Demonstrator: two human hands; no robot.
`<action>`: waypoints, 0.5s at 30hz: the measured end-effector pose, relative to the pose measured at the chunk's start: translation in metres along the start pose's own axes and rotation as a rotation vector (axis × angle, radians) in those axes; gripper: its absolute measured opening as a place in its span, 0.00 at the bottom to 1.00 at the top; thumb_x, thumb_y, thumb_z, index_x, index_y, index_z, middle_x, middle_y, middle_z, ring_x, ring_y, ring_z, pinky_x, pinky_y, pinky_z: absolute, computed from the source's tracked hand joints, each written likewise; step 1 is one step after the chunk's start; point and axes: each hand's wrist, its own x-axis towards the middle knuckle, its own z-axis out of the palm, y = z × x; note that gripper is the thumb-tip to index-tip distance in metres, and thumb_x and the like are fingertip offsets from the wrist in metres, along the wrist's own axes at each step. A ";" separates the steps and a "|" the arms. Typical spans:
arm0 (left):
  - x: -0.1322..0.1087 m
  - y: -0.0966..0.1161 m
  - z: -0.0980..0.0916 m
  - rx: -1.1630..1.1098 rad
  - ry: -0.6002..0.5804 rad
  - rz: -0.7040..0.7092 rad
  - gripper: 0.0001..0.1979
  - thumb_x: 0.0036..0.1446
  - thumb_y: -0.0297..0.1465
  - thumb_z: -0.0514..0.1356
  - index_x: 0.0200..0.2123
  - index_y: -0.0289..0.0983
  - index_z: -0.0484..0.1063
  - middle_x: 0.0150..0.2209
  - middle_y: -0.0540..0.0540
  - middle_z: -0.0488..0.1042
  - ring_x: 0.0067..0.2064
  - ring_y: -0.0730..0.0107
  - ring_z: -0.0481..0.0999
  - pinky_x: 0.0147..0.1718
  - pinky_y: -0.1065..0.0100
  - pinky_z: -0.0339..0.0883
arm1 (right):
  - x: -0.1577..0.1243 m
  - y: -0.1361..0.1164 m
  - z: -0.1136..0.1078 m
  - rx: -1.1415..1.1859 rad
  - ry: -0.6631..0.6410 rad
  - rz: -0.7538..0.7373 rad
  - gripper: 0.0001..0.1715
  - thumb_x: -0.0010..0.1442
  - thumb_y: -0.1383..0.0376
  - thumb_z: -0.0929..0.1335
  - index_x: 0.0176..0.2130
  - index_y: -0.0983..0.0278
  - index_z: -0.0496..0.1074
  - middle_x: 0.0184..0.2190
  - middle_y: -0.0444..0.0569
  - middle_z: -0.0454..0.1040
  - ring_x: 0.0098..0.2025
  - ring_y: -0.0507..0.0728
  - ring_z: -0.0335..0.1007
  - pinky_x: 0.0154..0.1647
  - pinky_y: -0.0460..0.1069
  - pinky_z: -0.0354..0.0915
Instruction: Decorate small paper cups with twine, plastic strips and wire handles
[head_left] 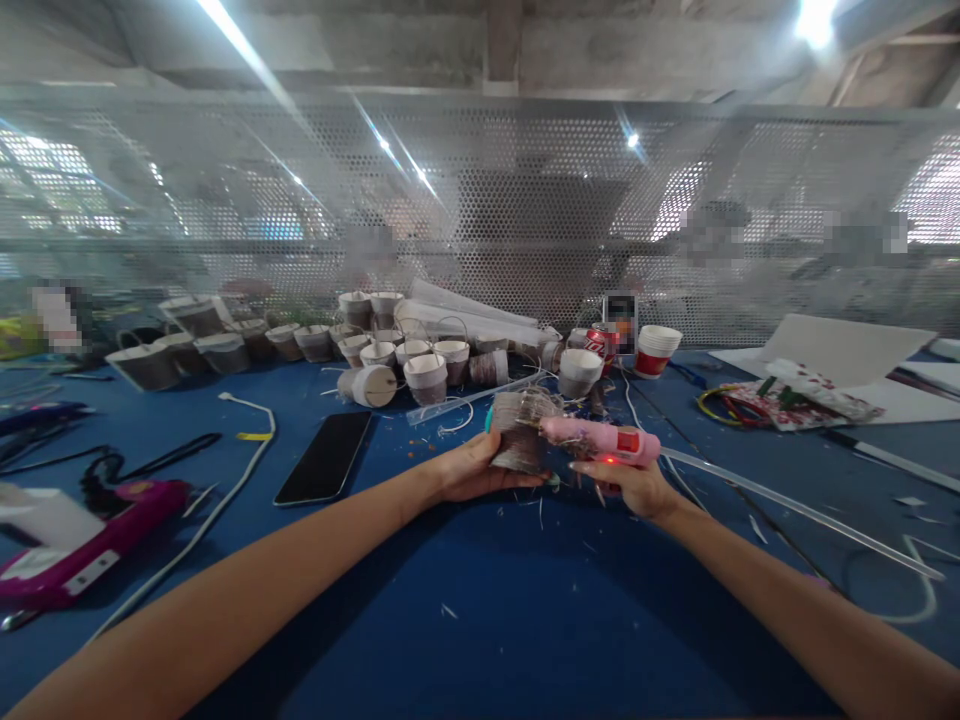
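My left hand [469,468] is closed around a small cup wrapped in brown twine [517,440], held on its side just above the blue table. A pink hot glue gun [592,438] with a red light glowing is gripped in my right hand [634,485]. Its nozzle meets the wrapped cup's right side; whether it touches is too small to tell. A long clear glue stick [795,505] sticks out of the gun's back toward the right. Behind my hands stand several wrapped cups with white rims, one nearest being a white-rimmed cup [426,378].
A black phone [324,458] lies left of my hands. A magenta power strip [97,545] and a white cable [225,500] are further left. At the back right are a red soda can [600,347], stacked paper cups [658,350] and a patterned bag [802,395]. A perforated metal screen [540,200] rises behind.
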 end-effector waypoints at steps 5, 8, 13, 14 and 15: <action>-0.001 0.001 0.002 0.028 -0.001 0.008 0.27 0.50 0.45 0.58 0.46 0.29 0.69 0.40 0.40 0.74 0.43 0.61 0.73 0.49 0.58 0.59 | 0.001 -0.008 -0.002 -0.096 0.000 -0.060 0.12 0.46 0.59 0.70 0.30 0.64 0.75 0.17 0.43 0.67 0.17 0.49 0.56 0.15 0.45 0.55; -0.001 0.000 -0.001 0.019 -0.042 -0.005 0.32 0.43 0.48 0.61 0.46 0.29 0.69 0.40 0.38 0.74 0.42 0.60 0.73 0.48 0.58 0.60 | 0.002 -0.012 -0.003 -0.158 0.013 -0.113 0.10 0.46 0.59 0.70 0.24 0.64 0.73 0.20 0.45 0.69 0.22 0.52 0.61 0.22 0.47 0.61; 0.000 -0.002 -0.007 0.009 -0.071 -0.042 0.36 0.40 0.50 0.62 0.47 0.29 0.69 0.41 0.36 0.73 0.43 0.60 0.73 0.49 0.58 0.60 | 0.003 -0.008 -0.005 -0.139 0.041 -0.165 0.09 0.46 0.61 0.70 0.19 0.62 0.70 0.18 0.44 0.67 0.25 0.54 0.65 0.31 0.49 0.64; 0.000 -0.002 -0.007 0.011 -0.077 -0.044 0.36 0.40 0.50 0.61 0.47 0.29 0.68 0.41 0.36 0.73 0.43 0.60 0.73 0.49 0.58 0.59 | 0.003 -0.007 -0.005 -0.132 0.046 -0.163 0.09 0.46 0.61 0.70 0.20 0.62 0.70 0.18 0.44 0.67 0.25 0.54 0.64 0.30 0.49 0.64; 0.000 -0.002 -0.007 0.015 -0.080 -0.045 0.36 0.40 0.50 0.61 0.47 0.29 0.68 0.41 0.36 0.73 0.43 0.60 0.73 0.49 0.58 0.59 | 0.003 -0.006 -0.005 -0.127 0.052 -0.158 0.08 0.46 0.61 0.70 0.20 0.63 0.70 0.18 0.43 0.67 0.23 0.53 0.63 0.28 0.49 0.64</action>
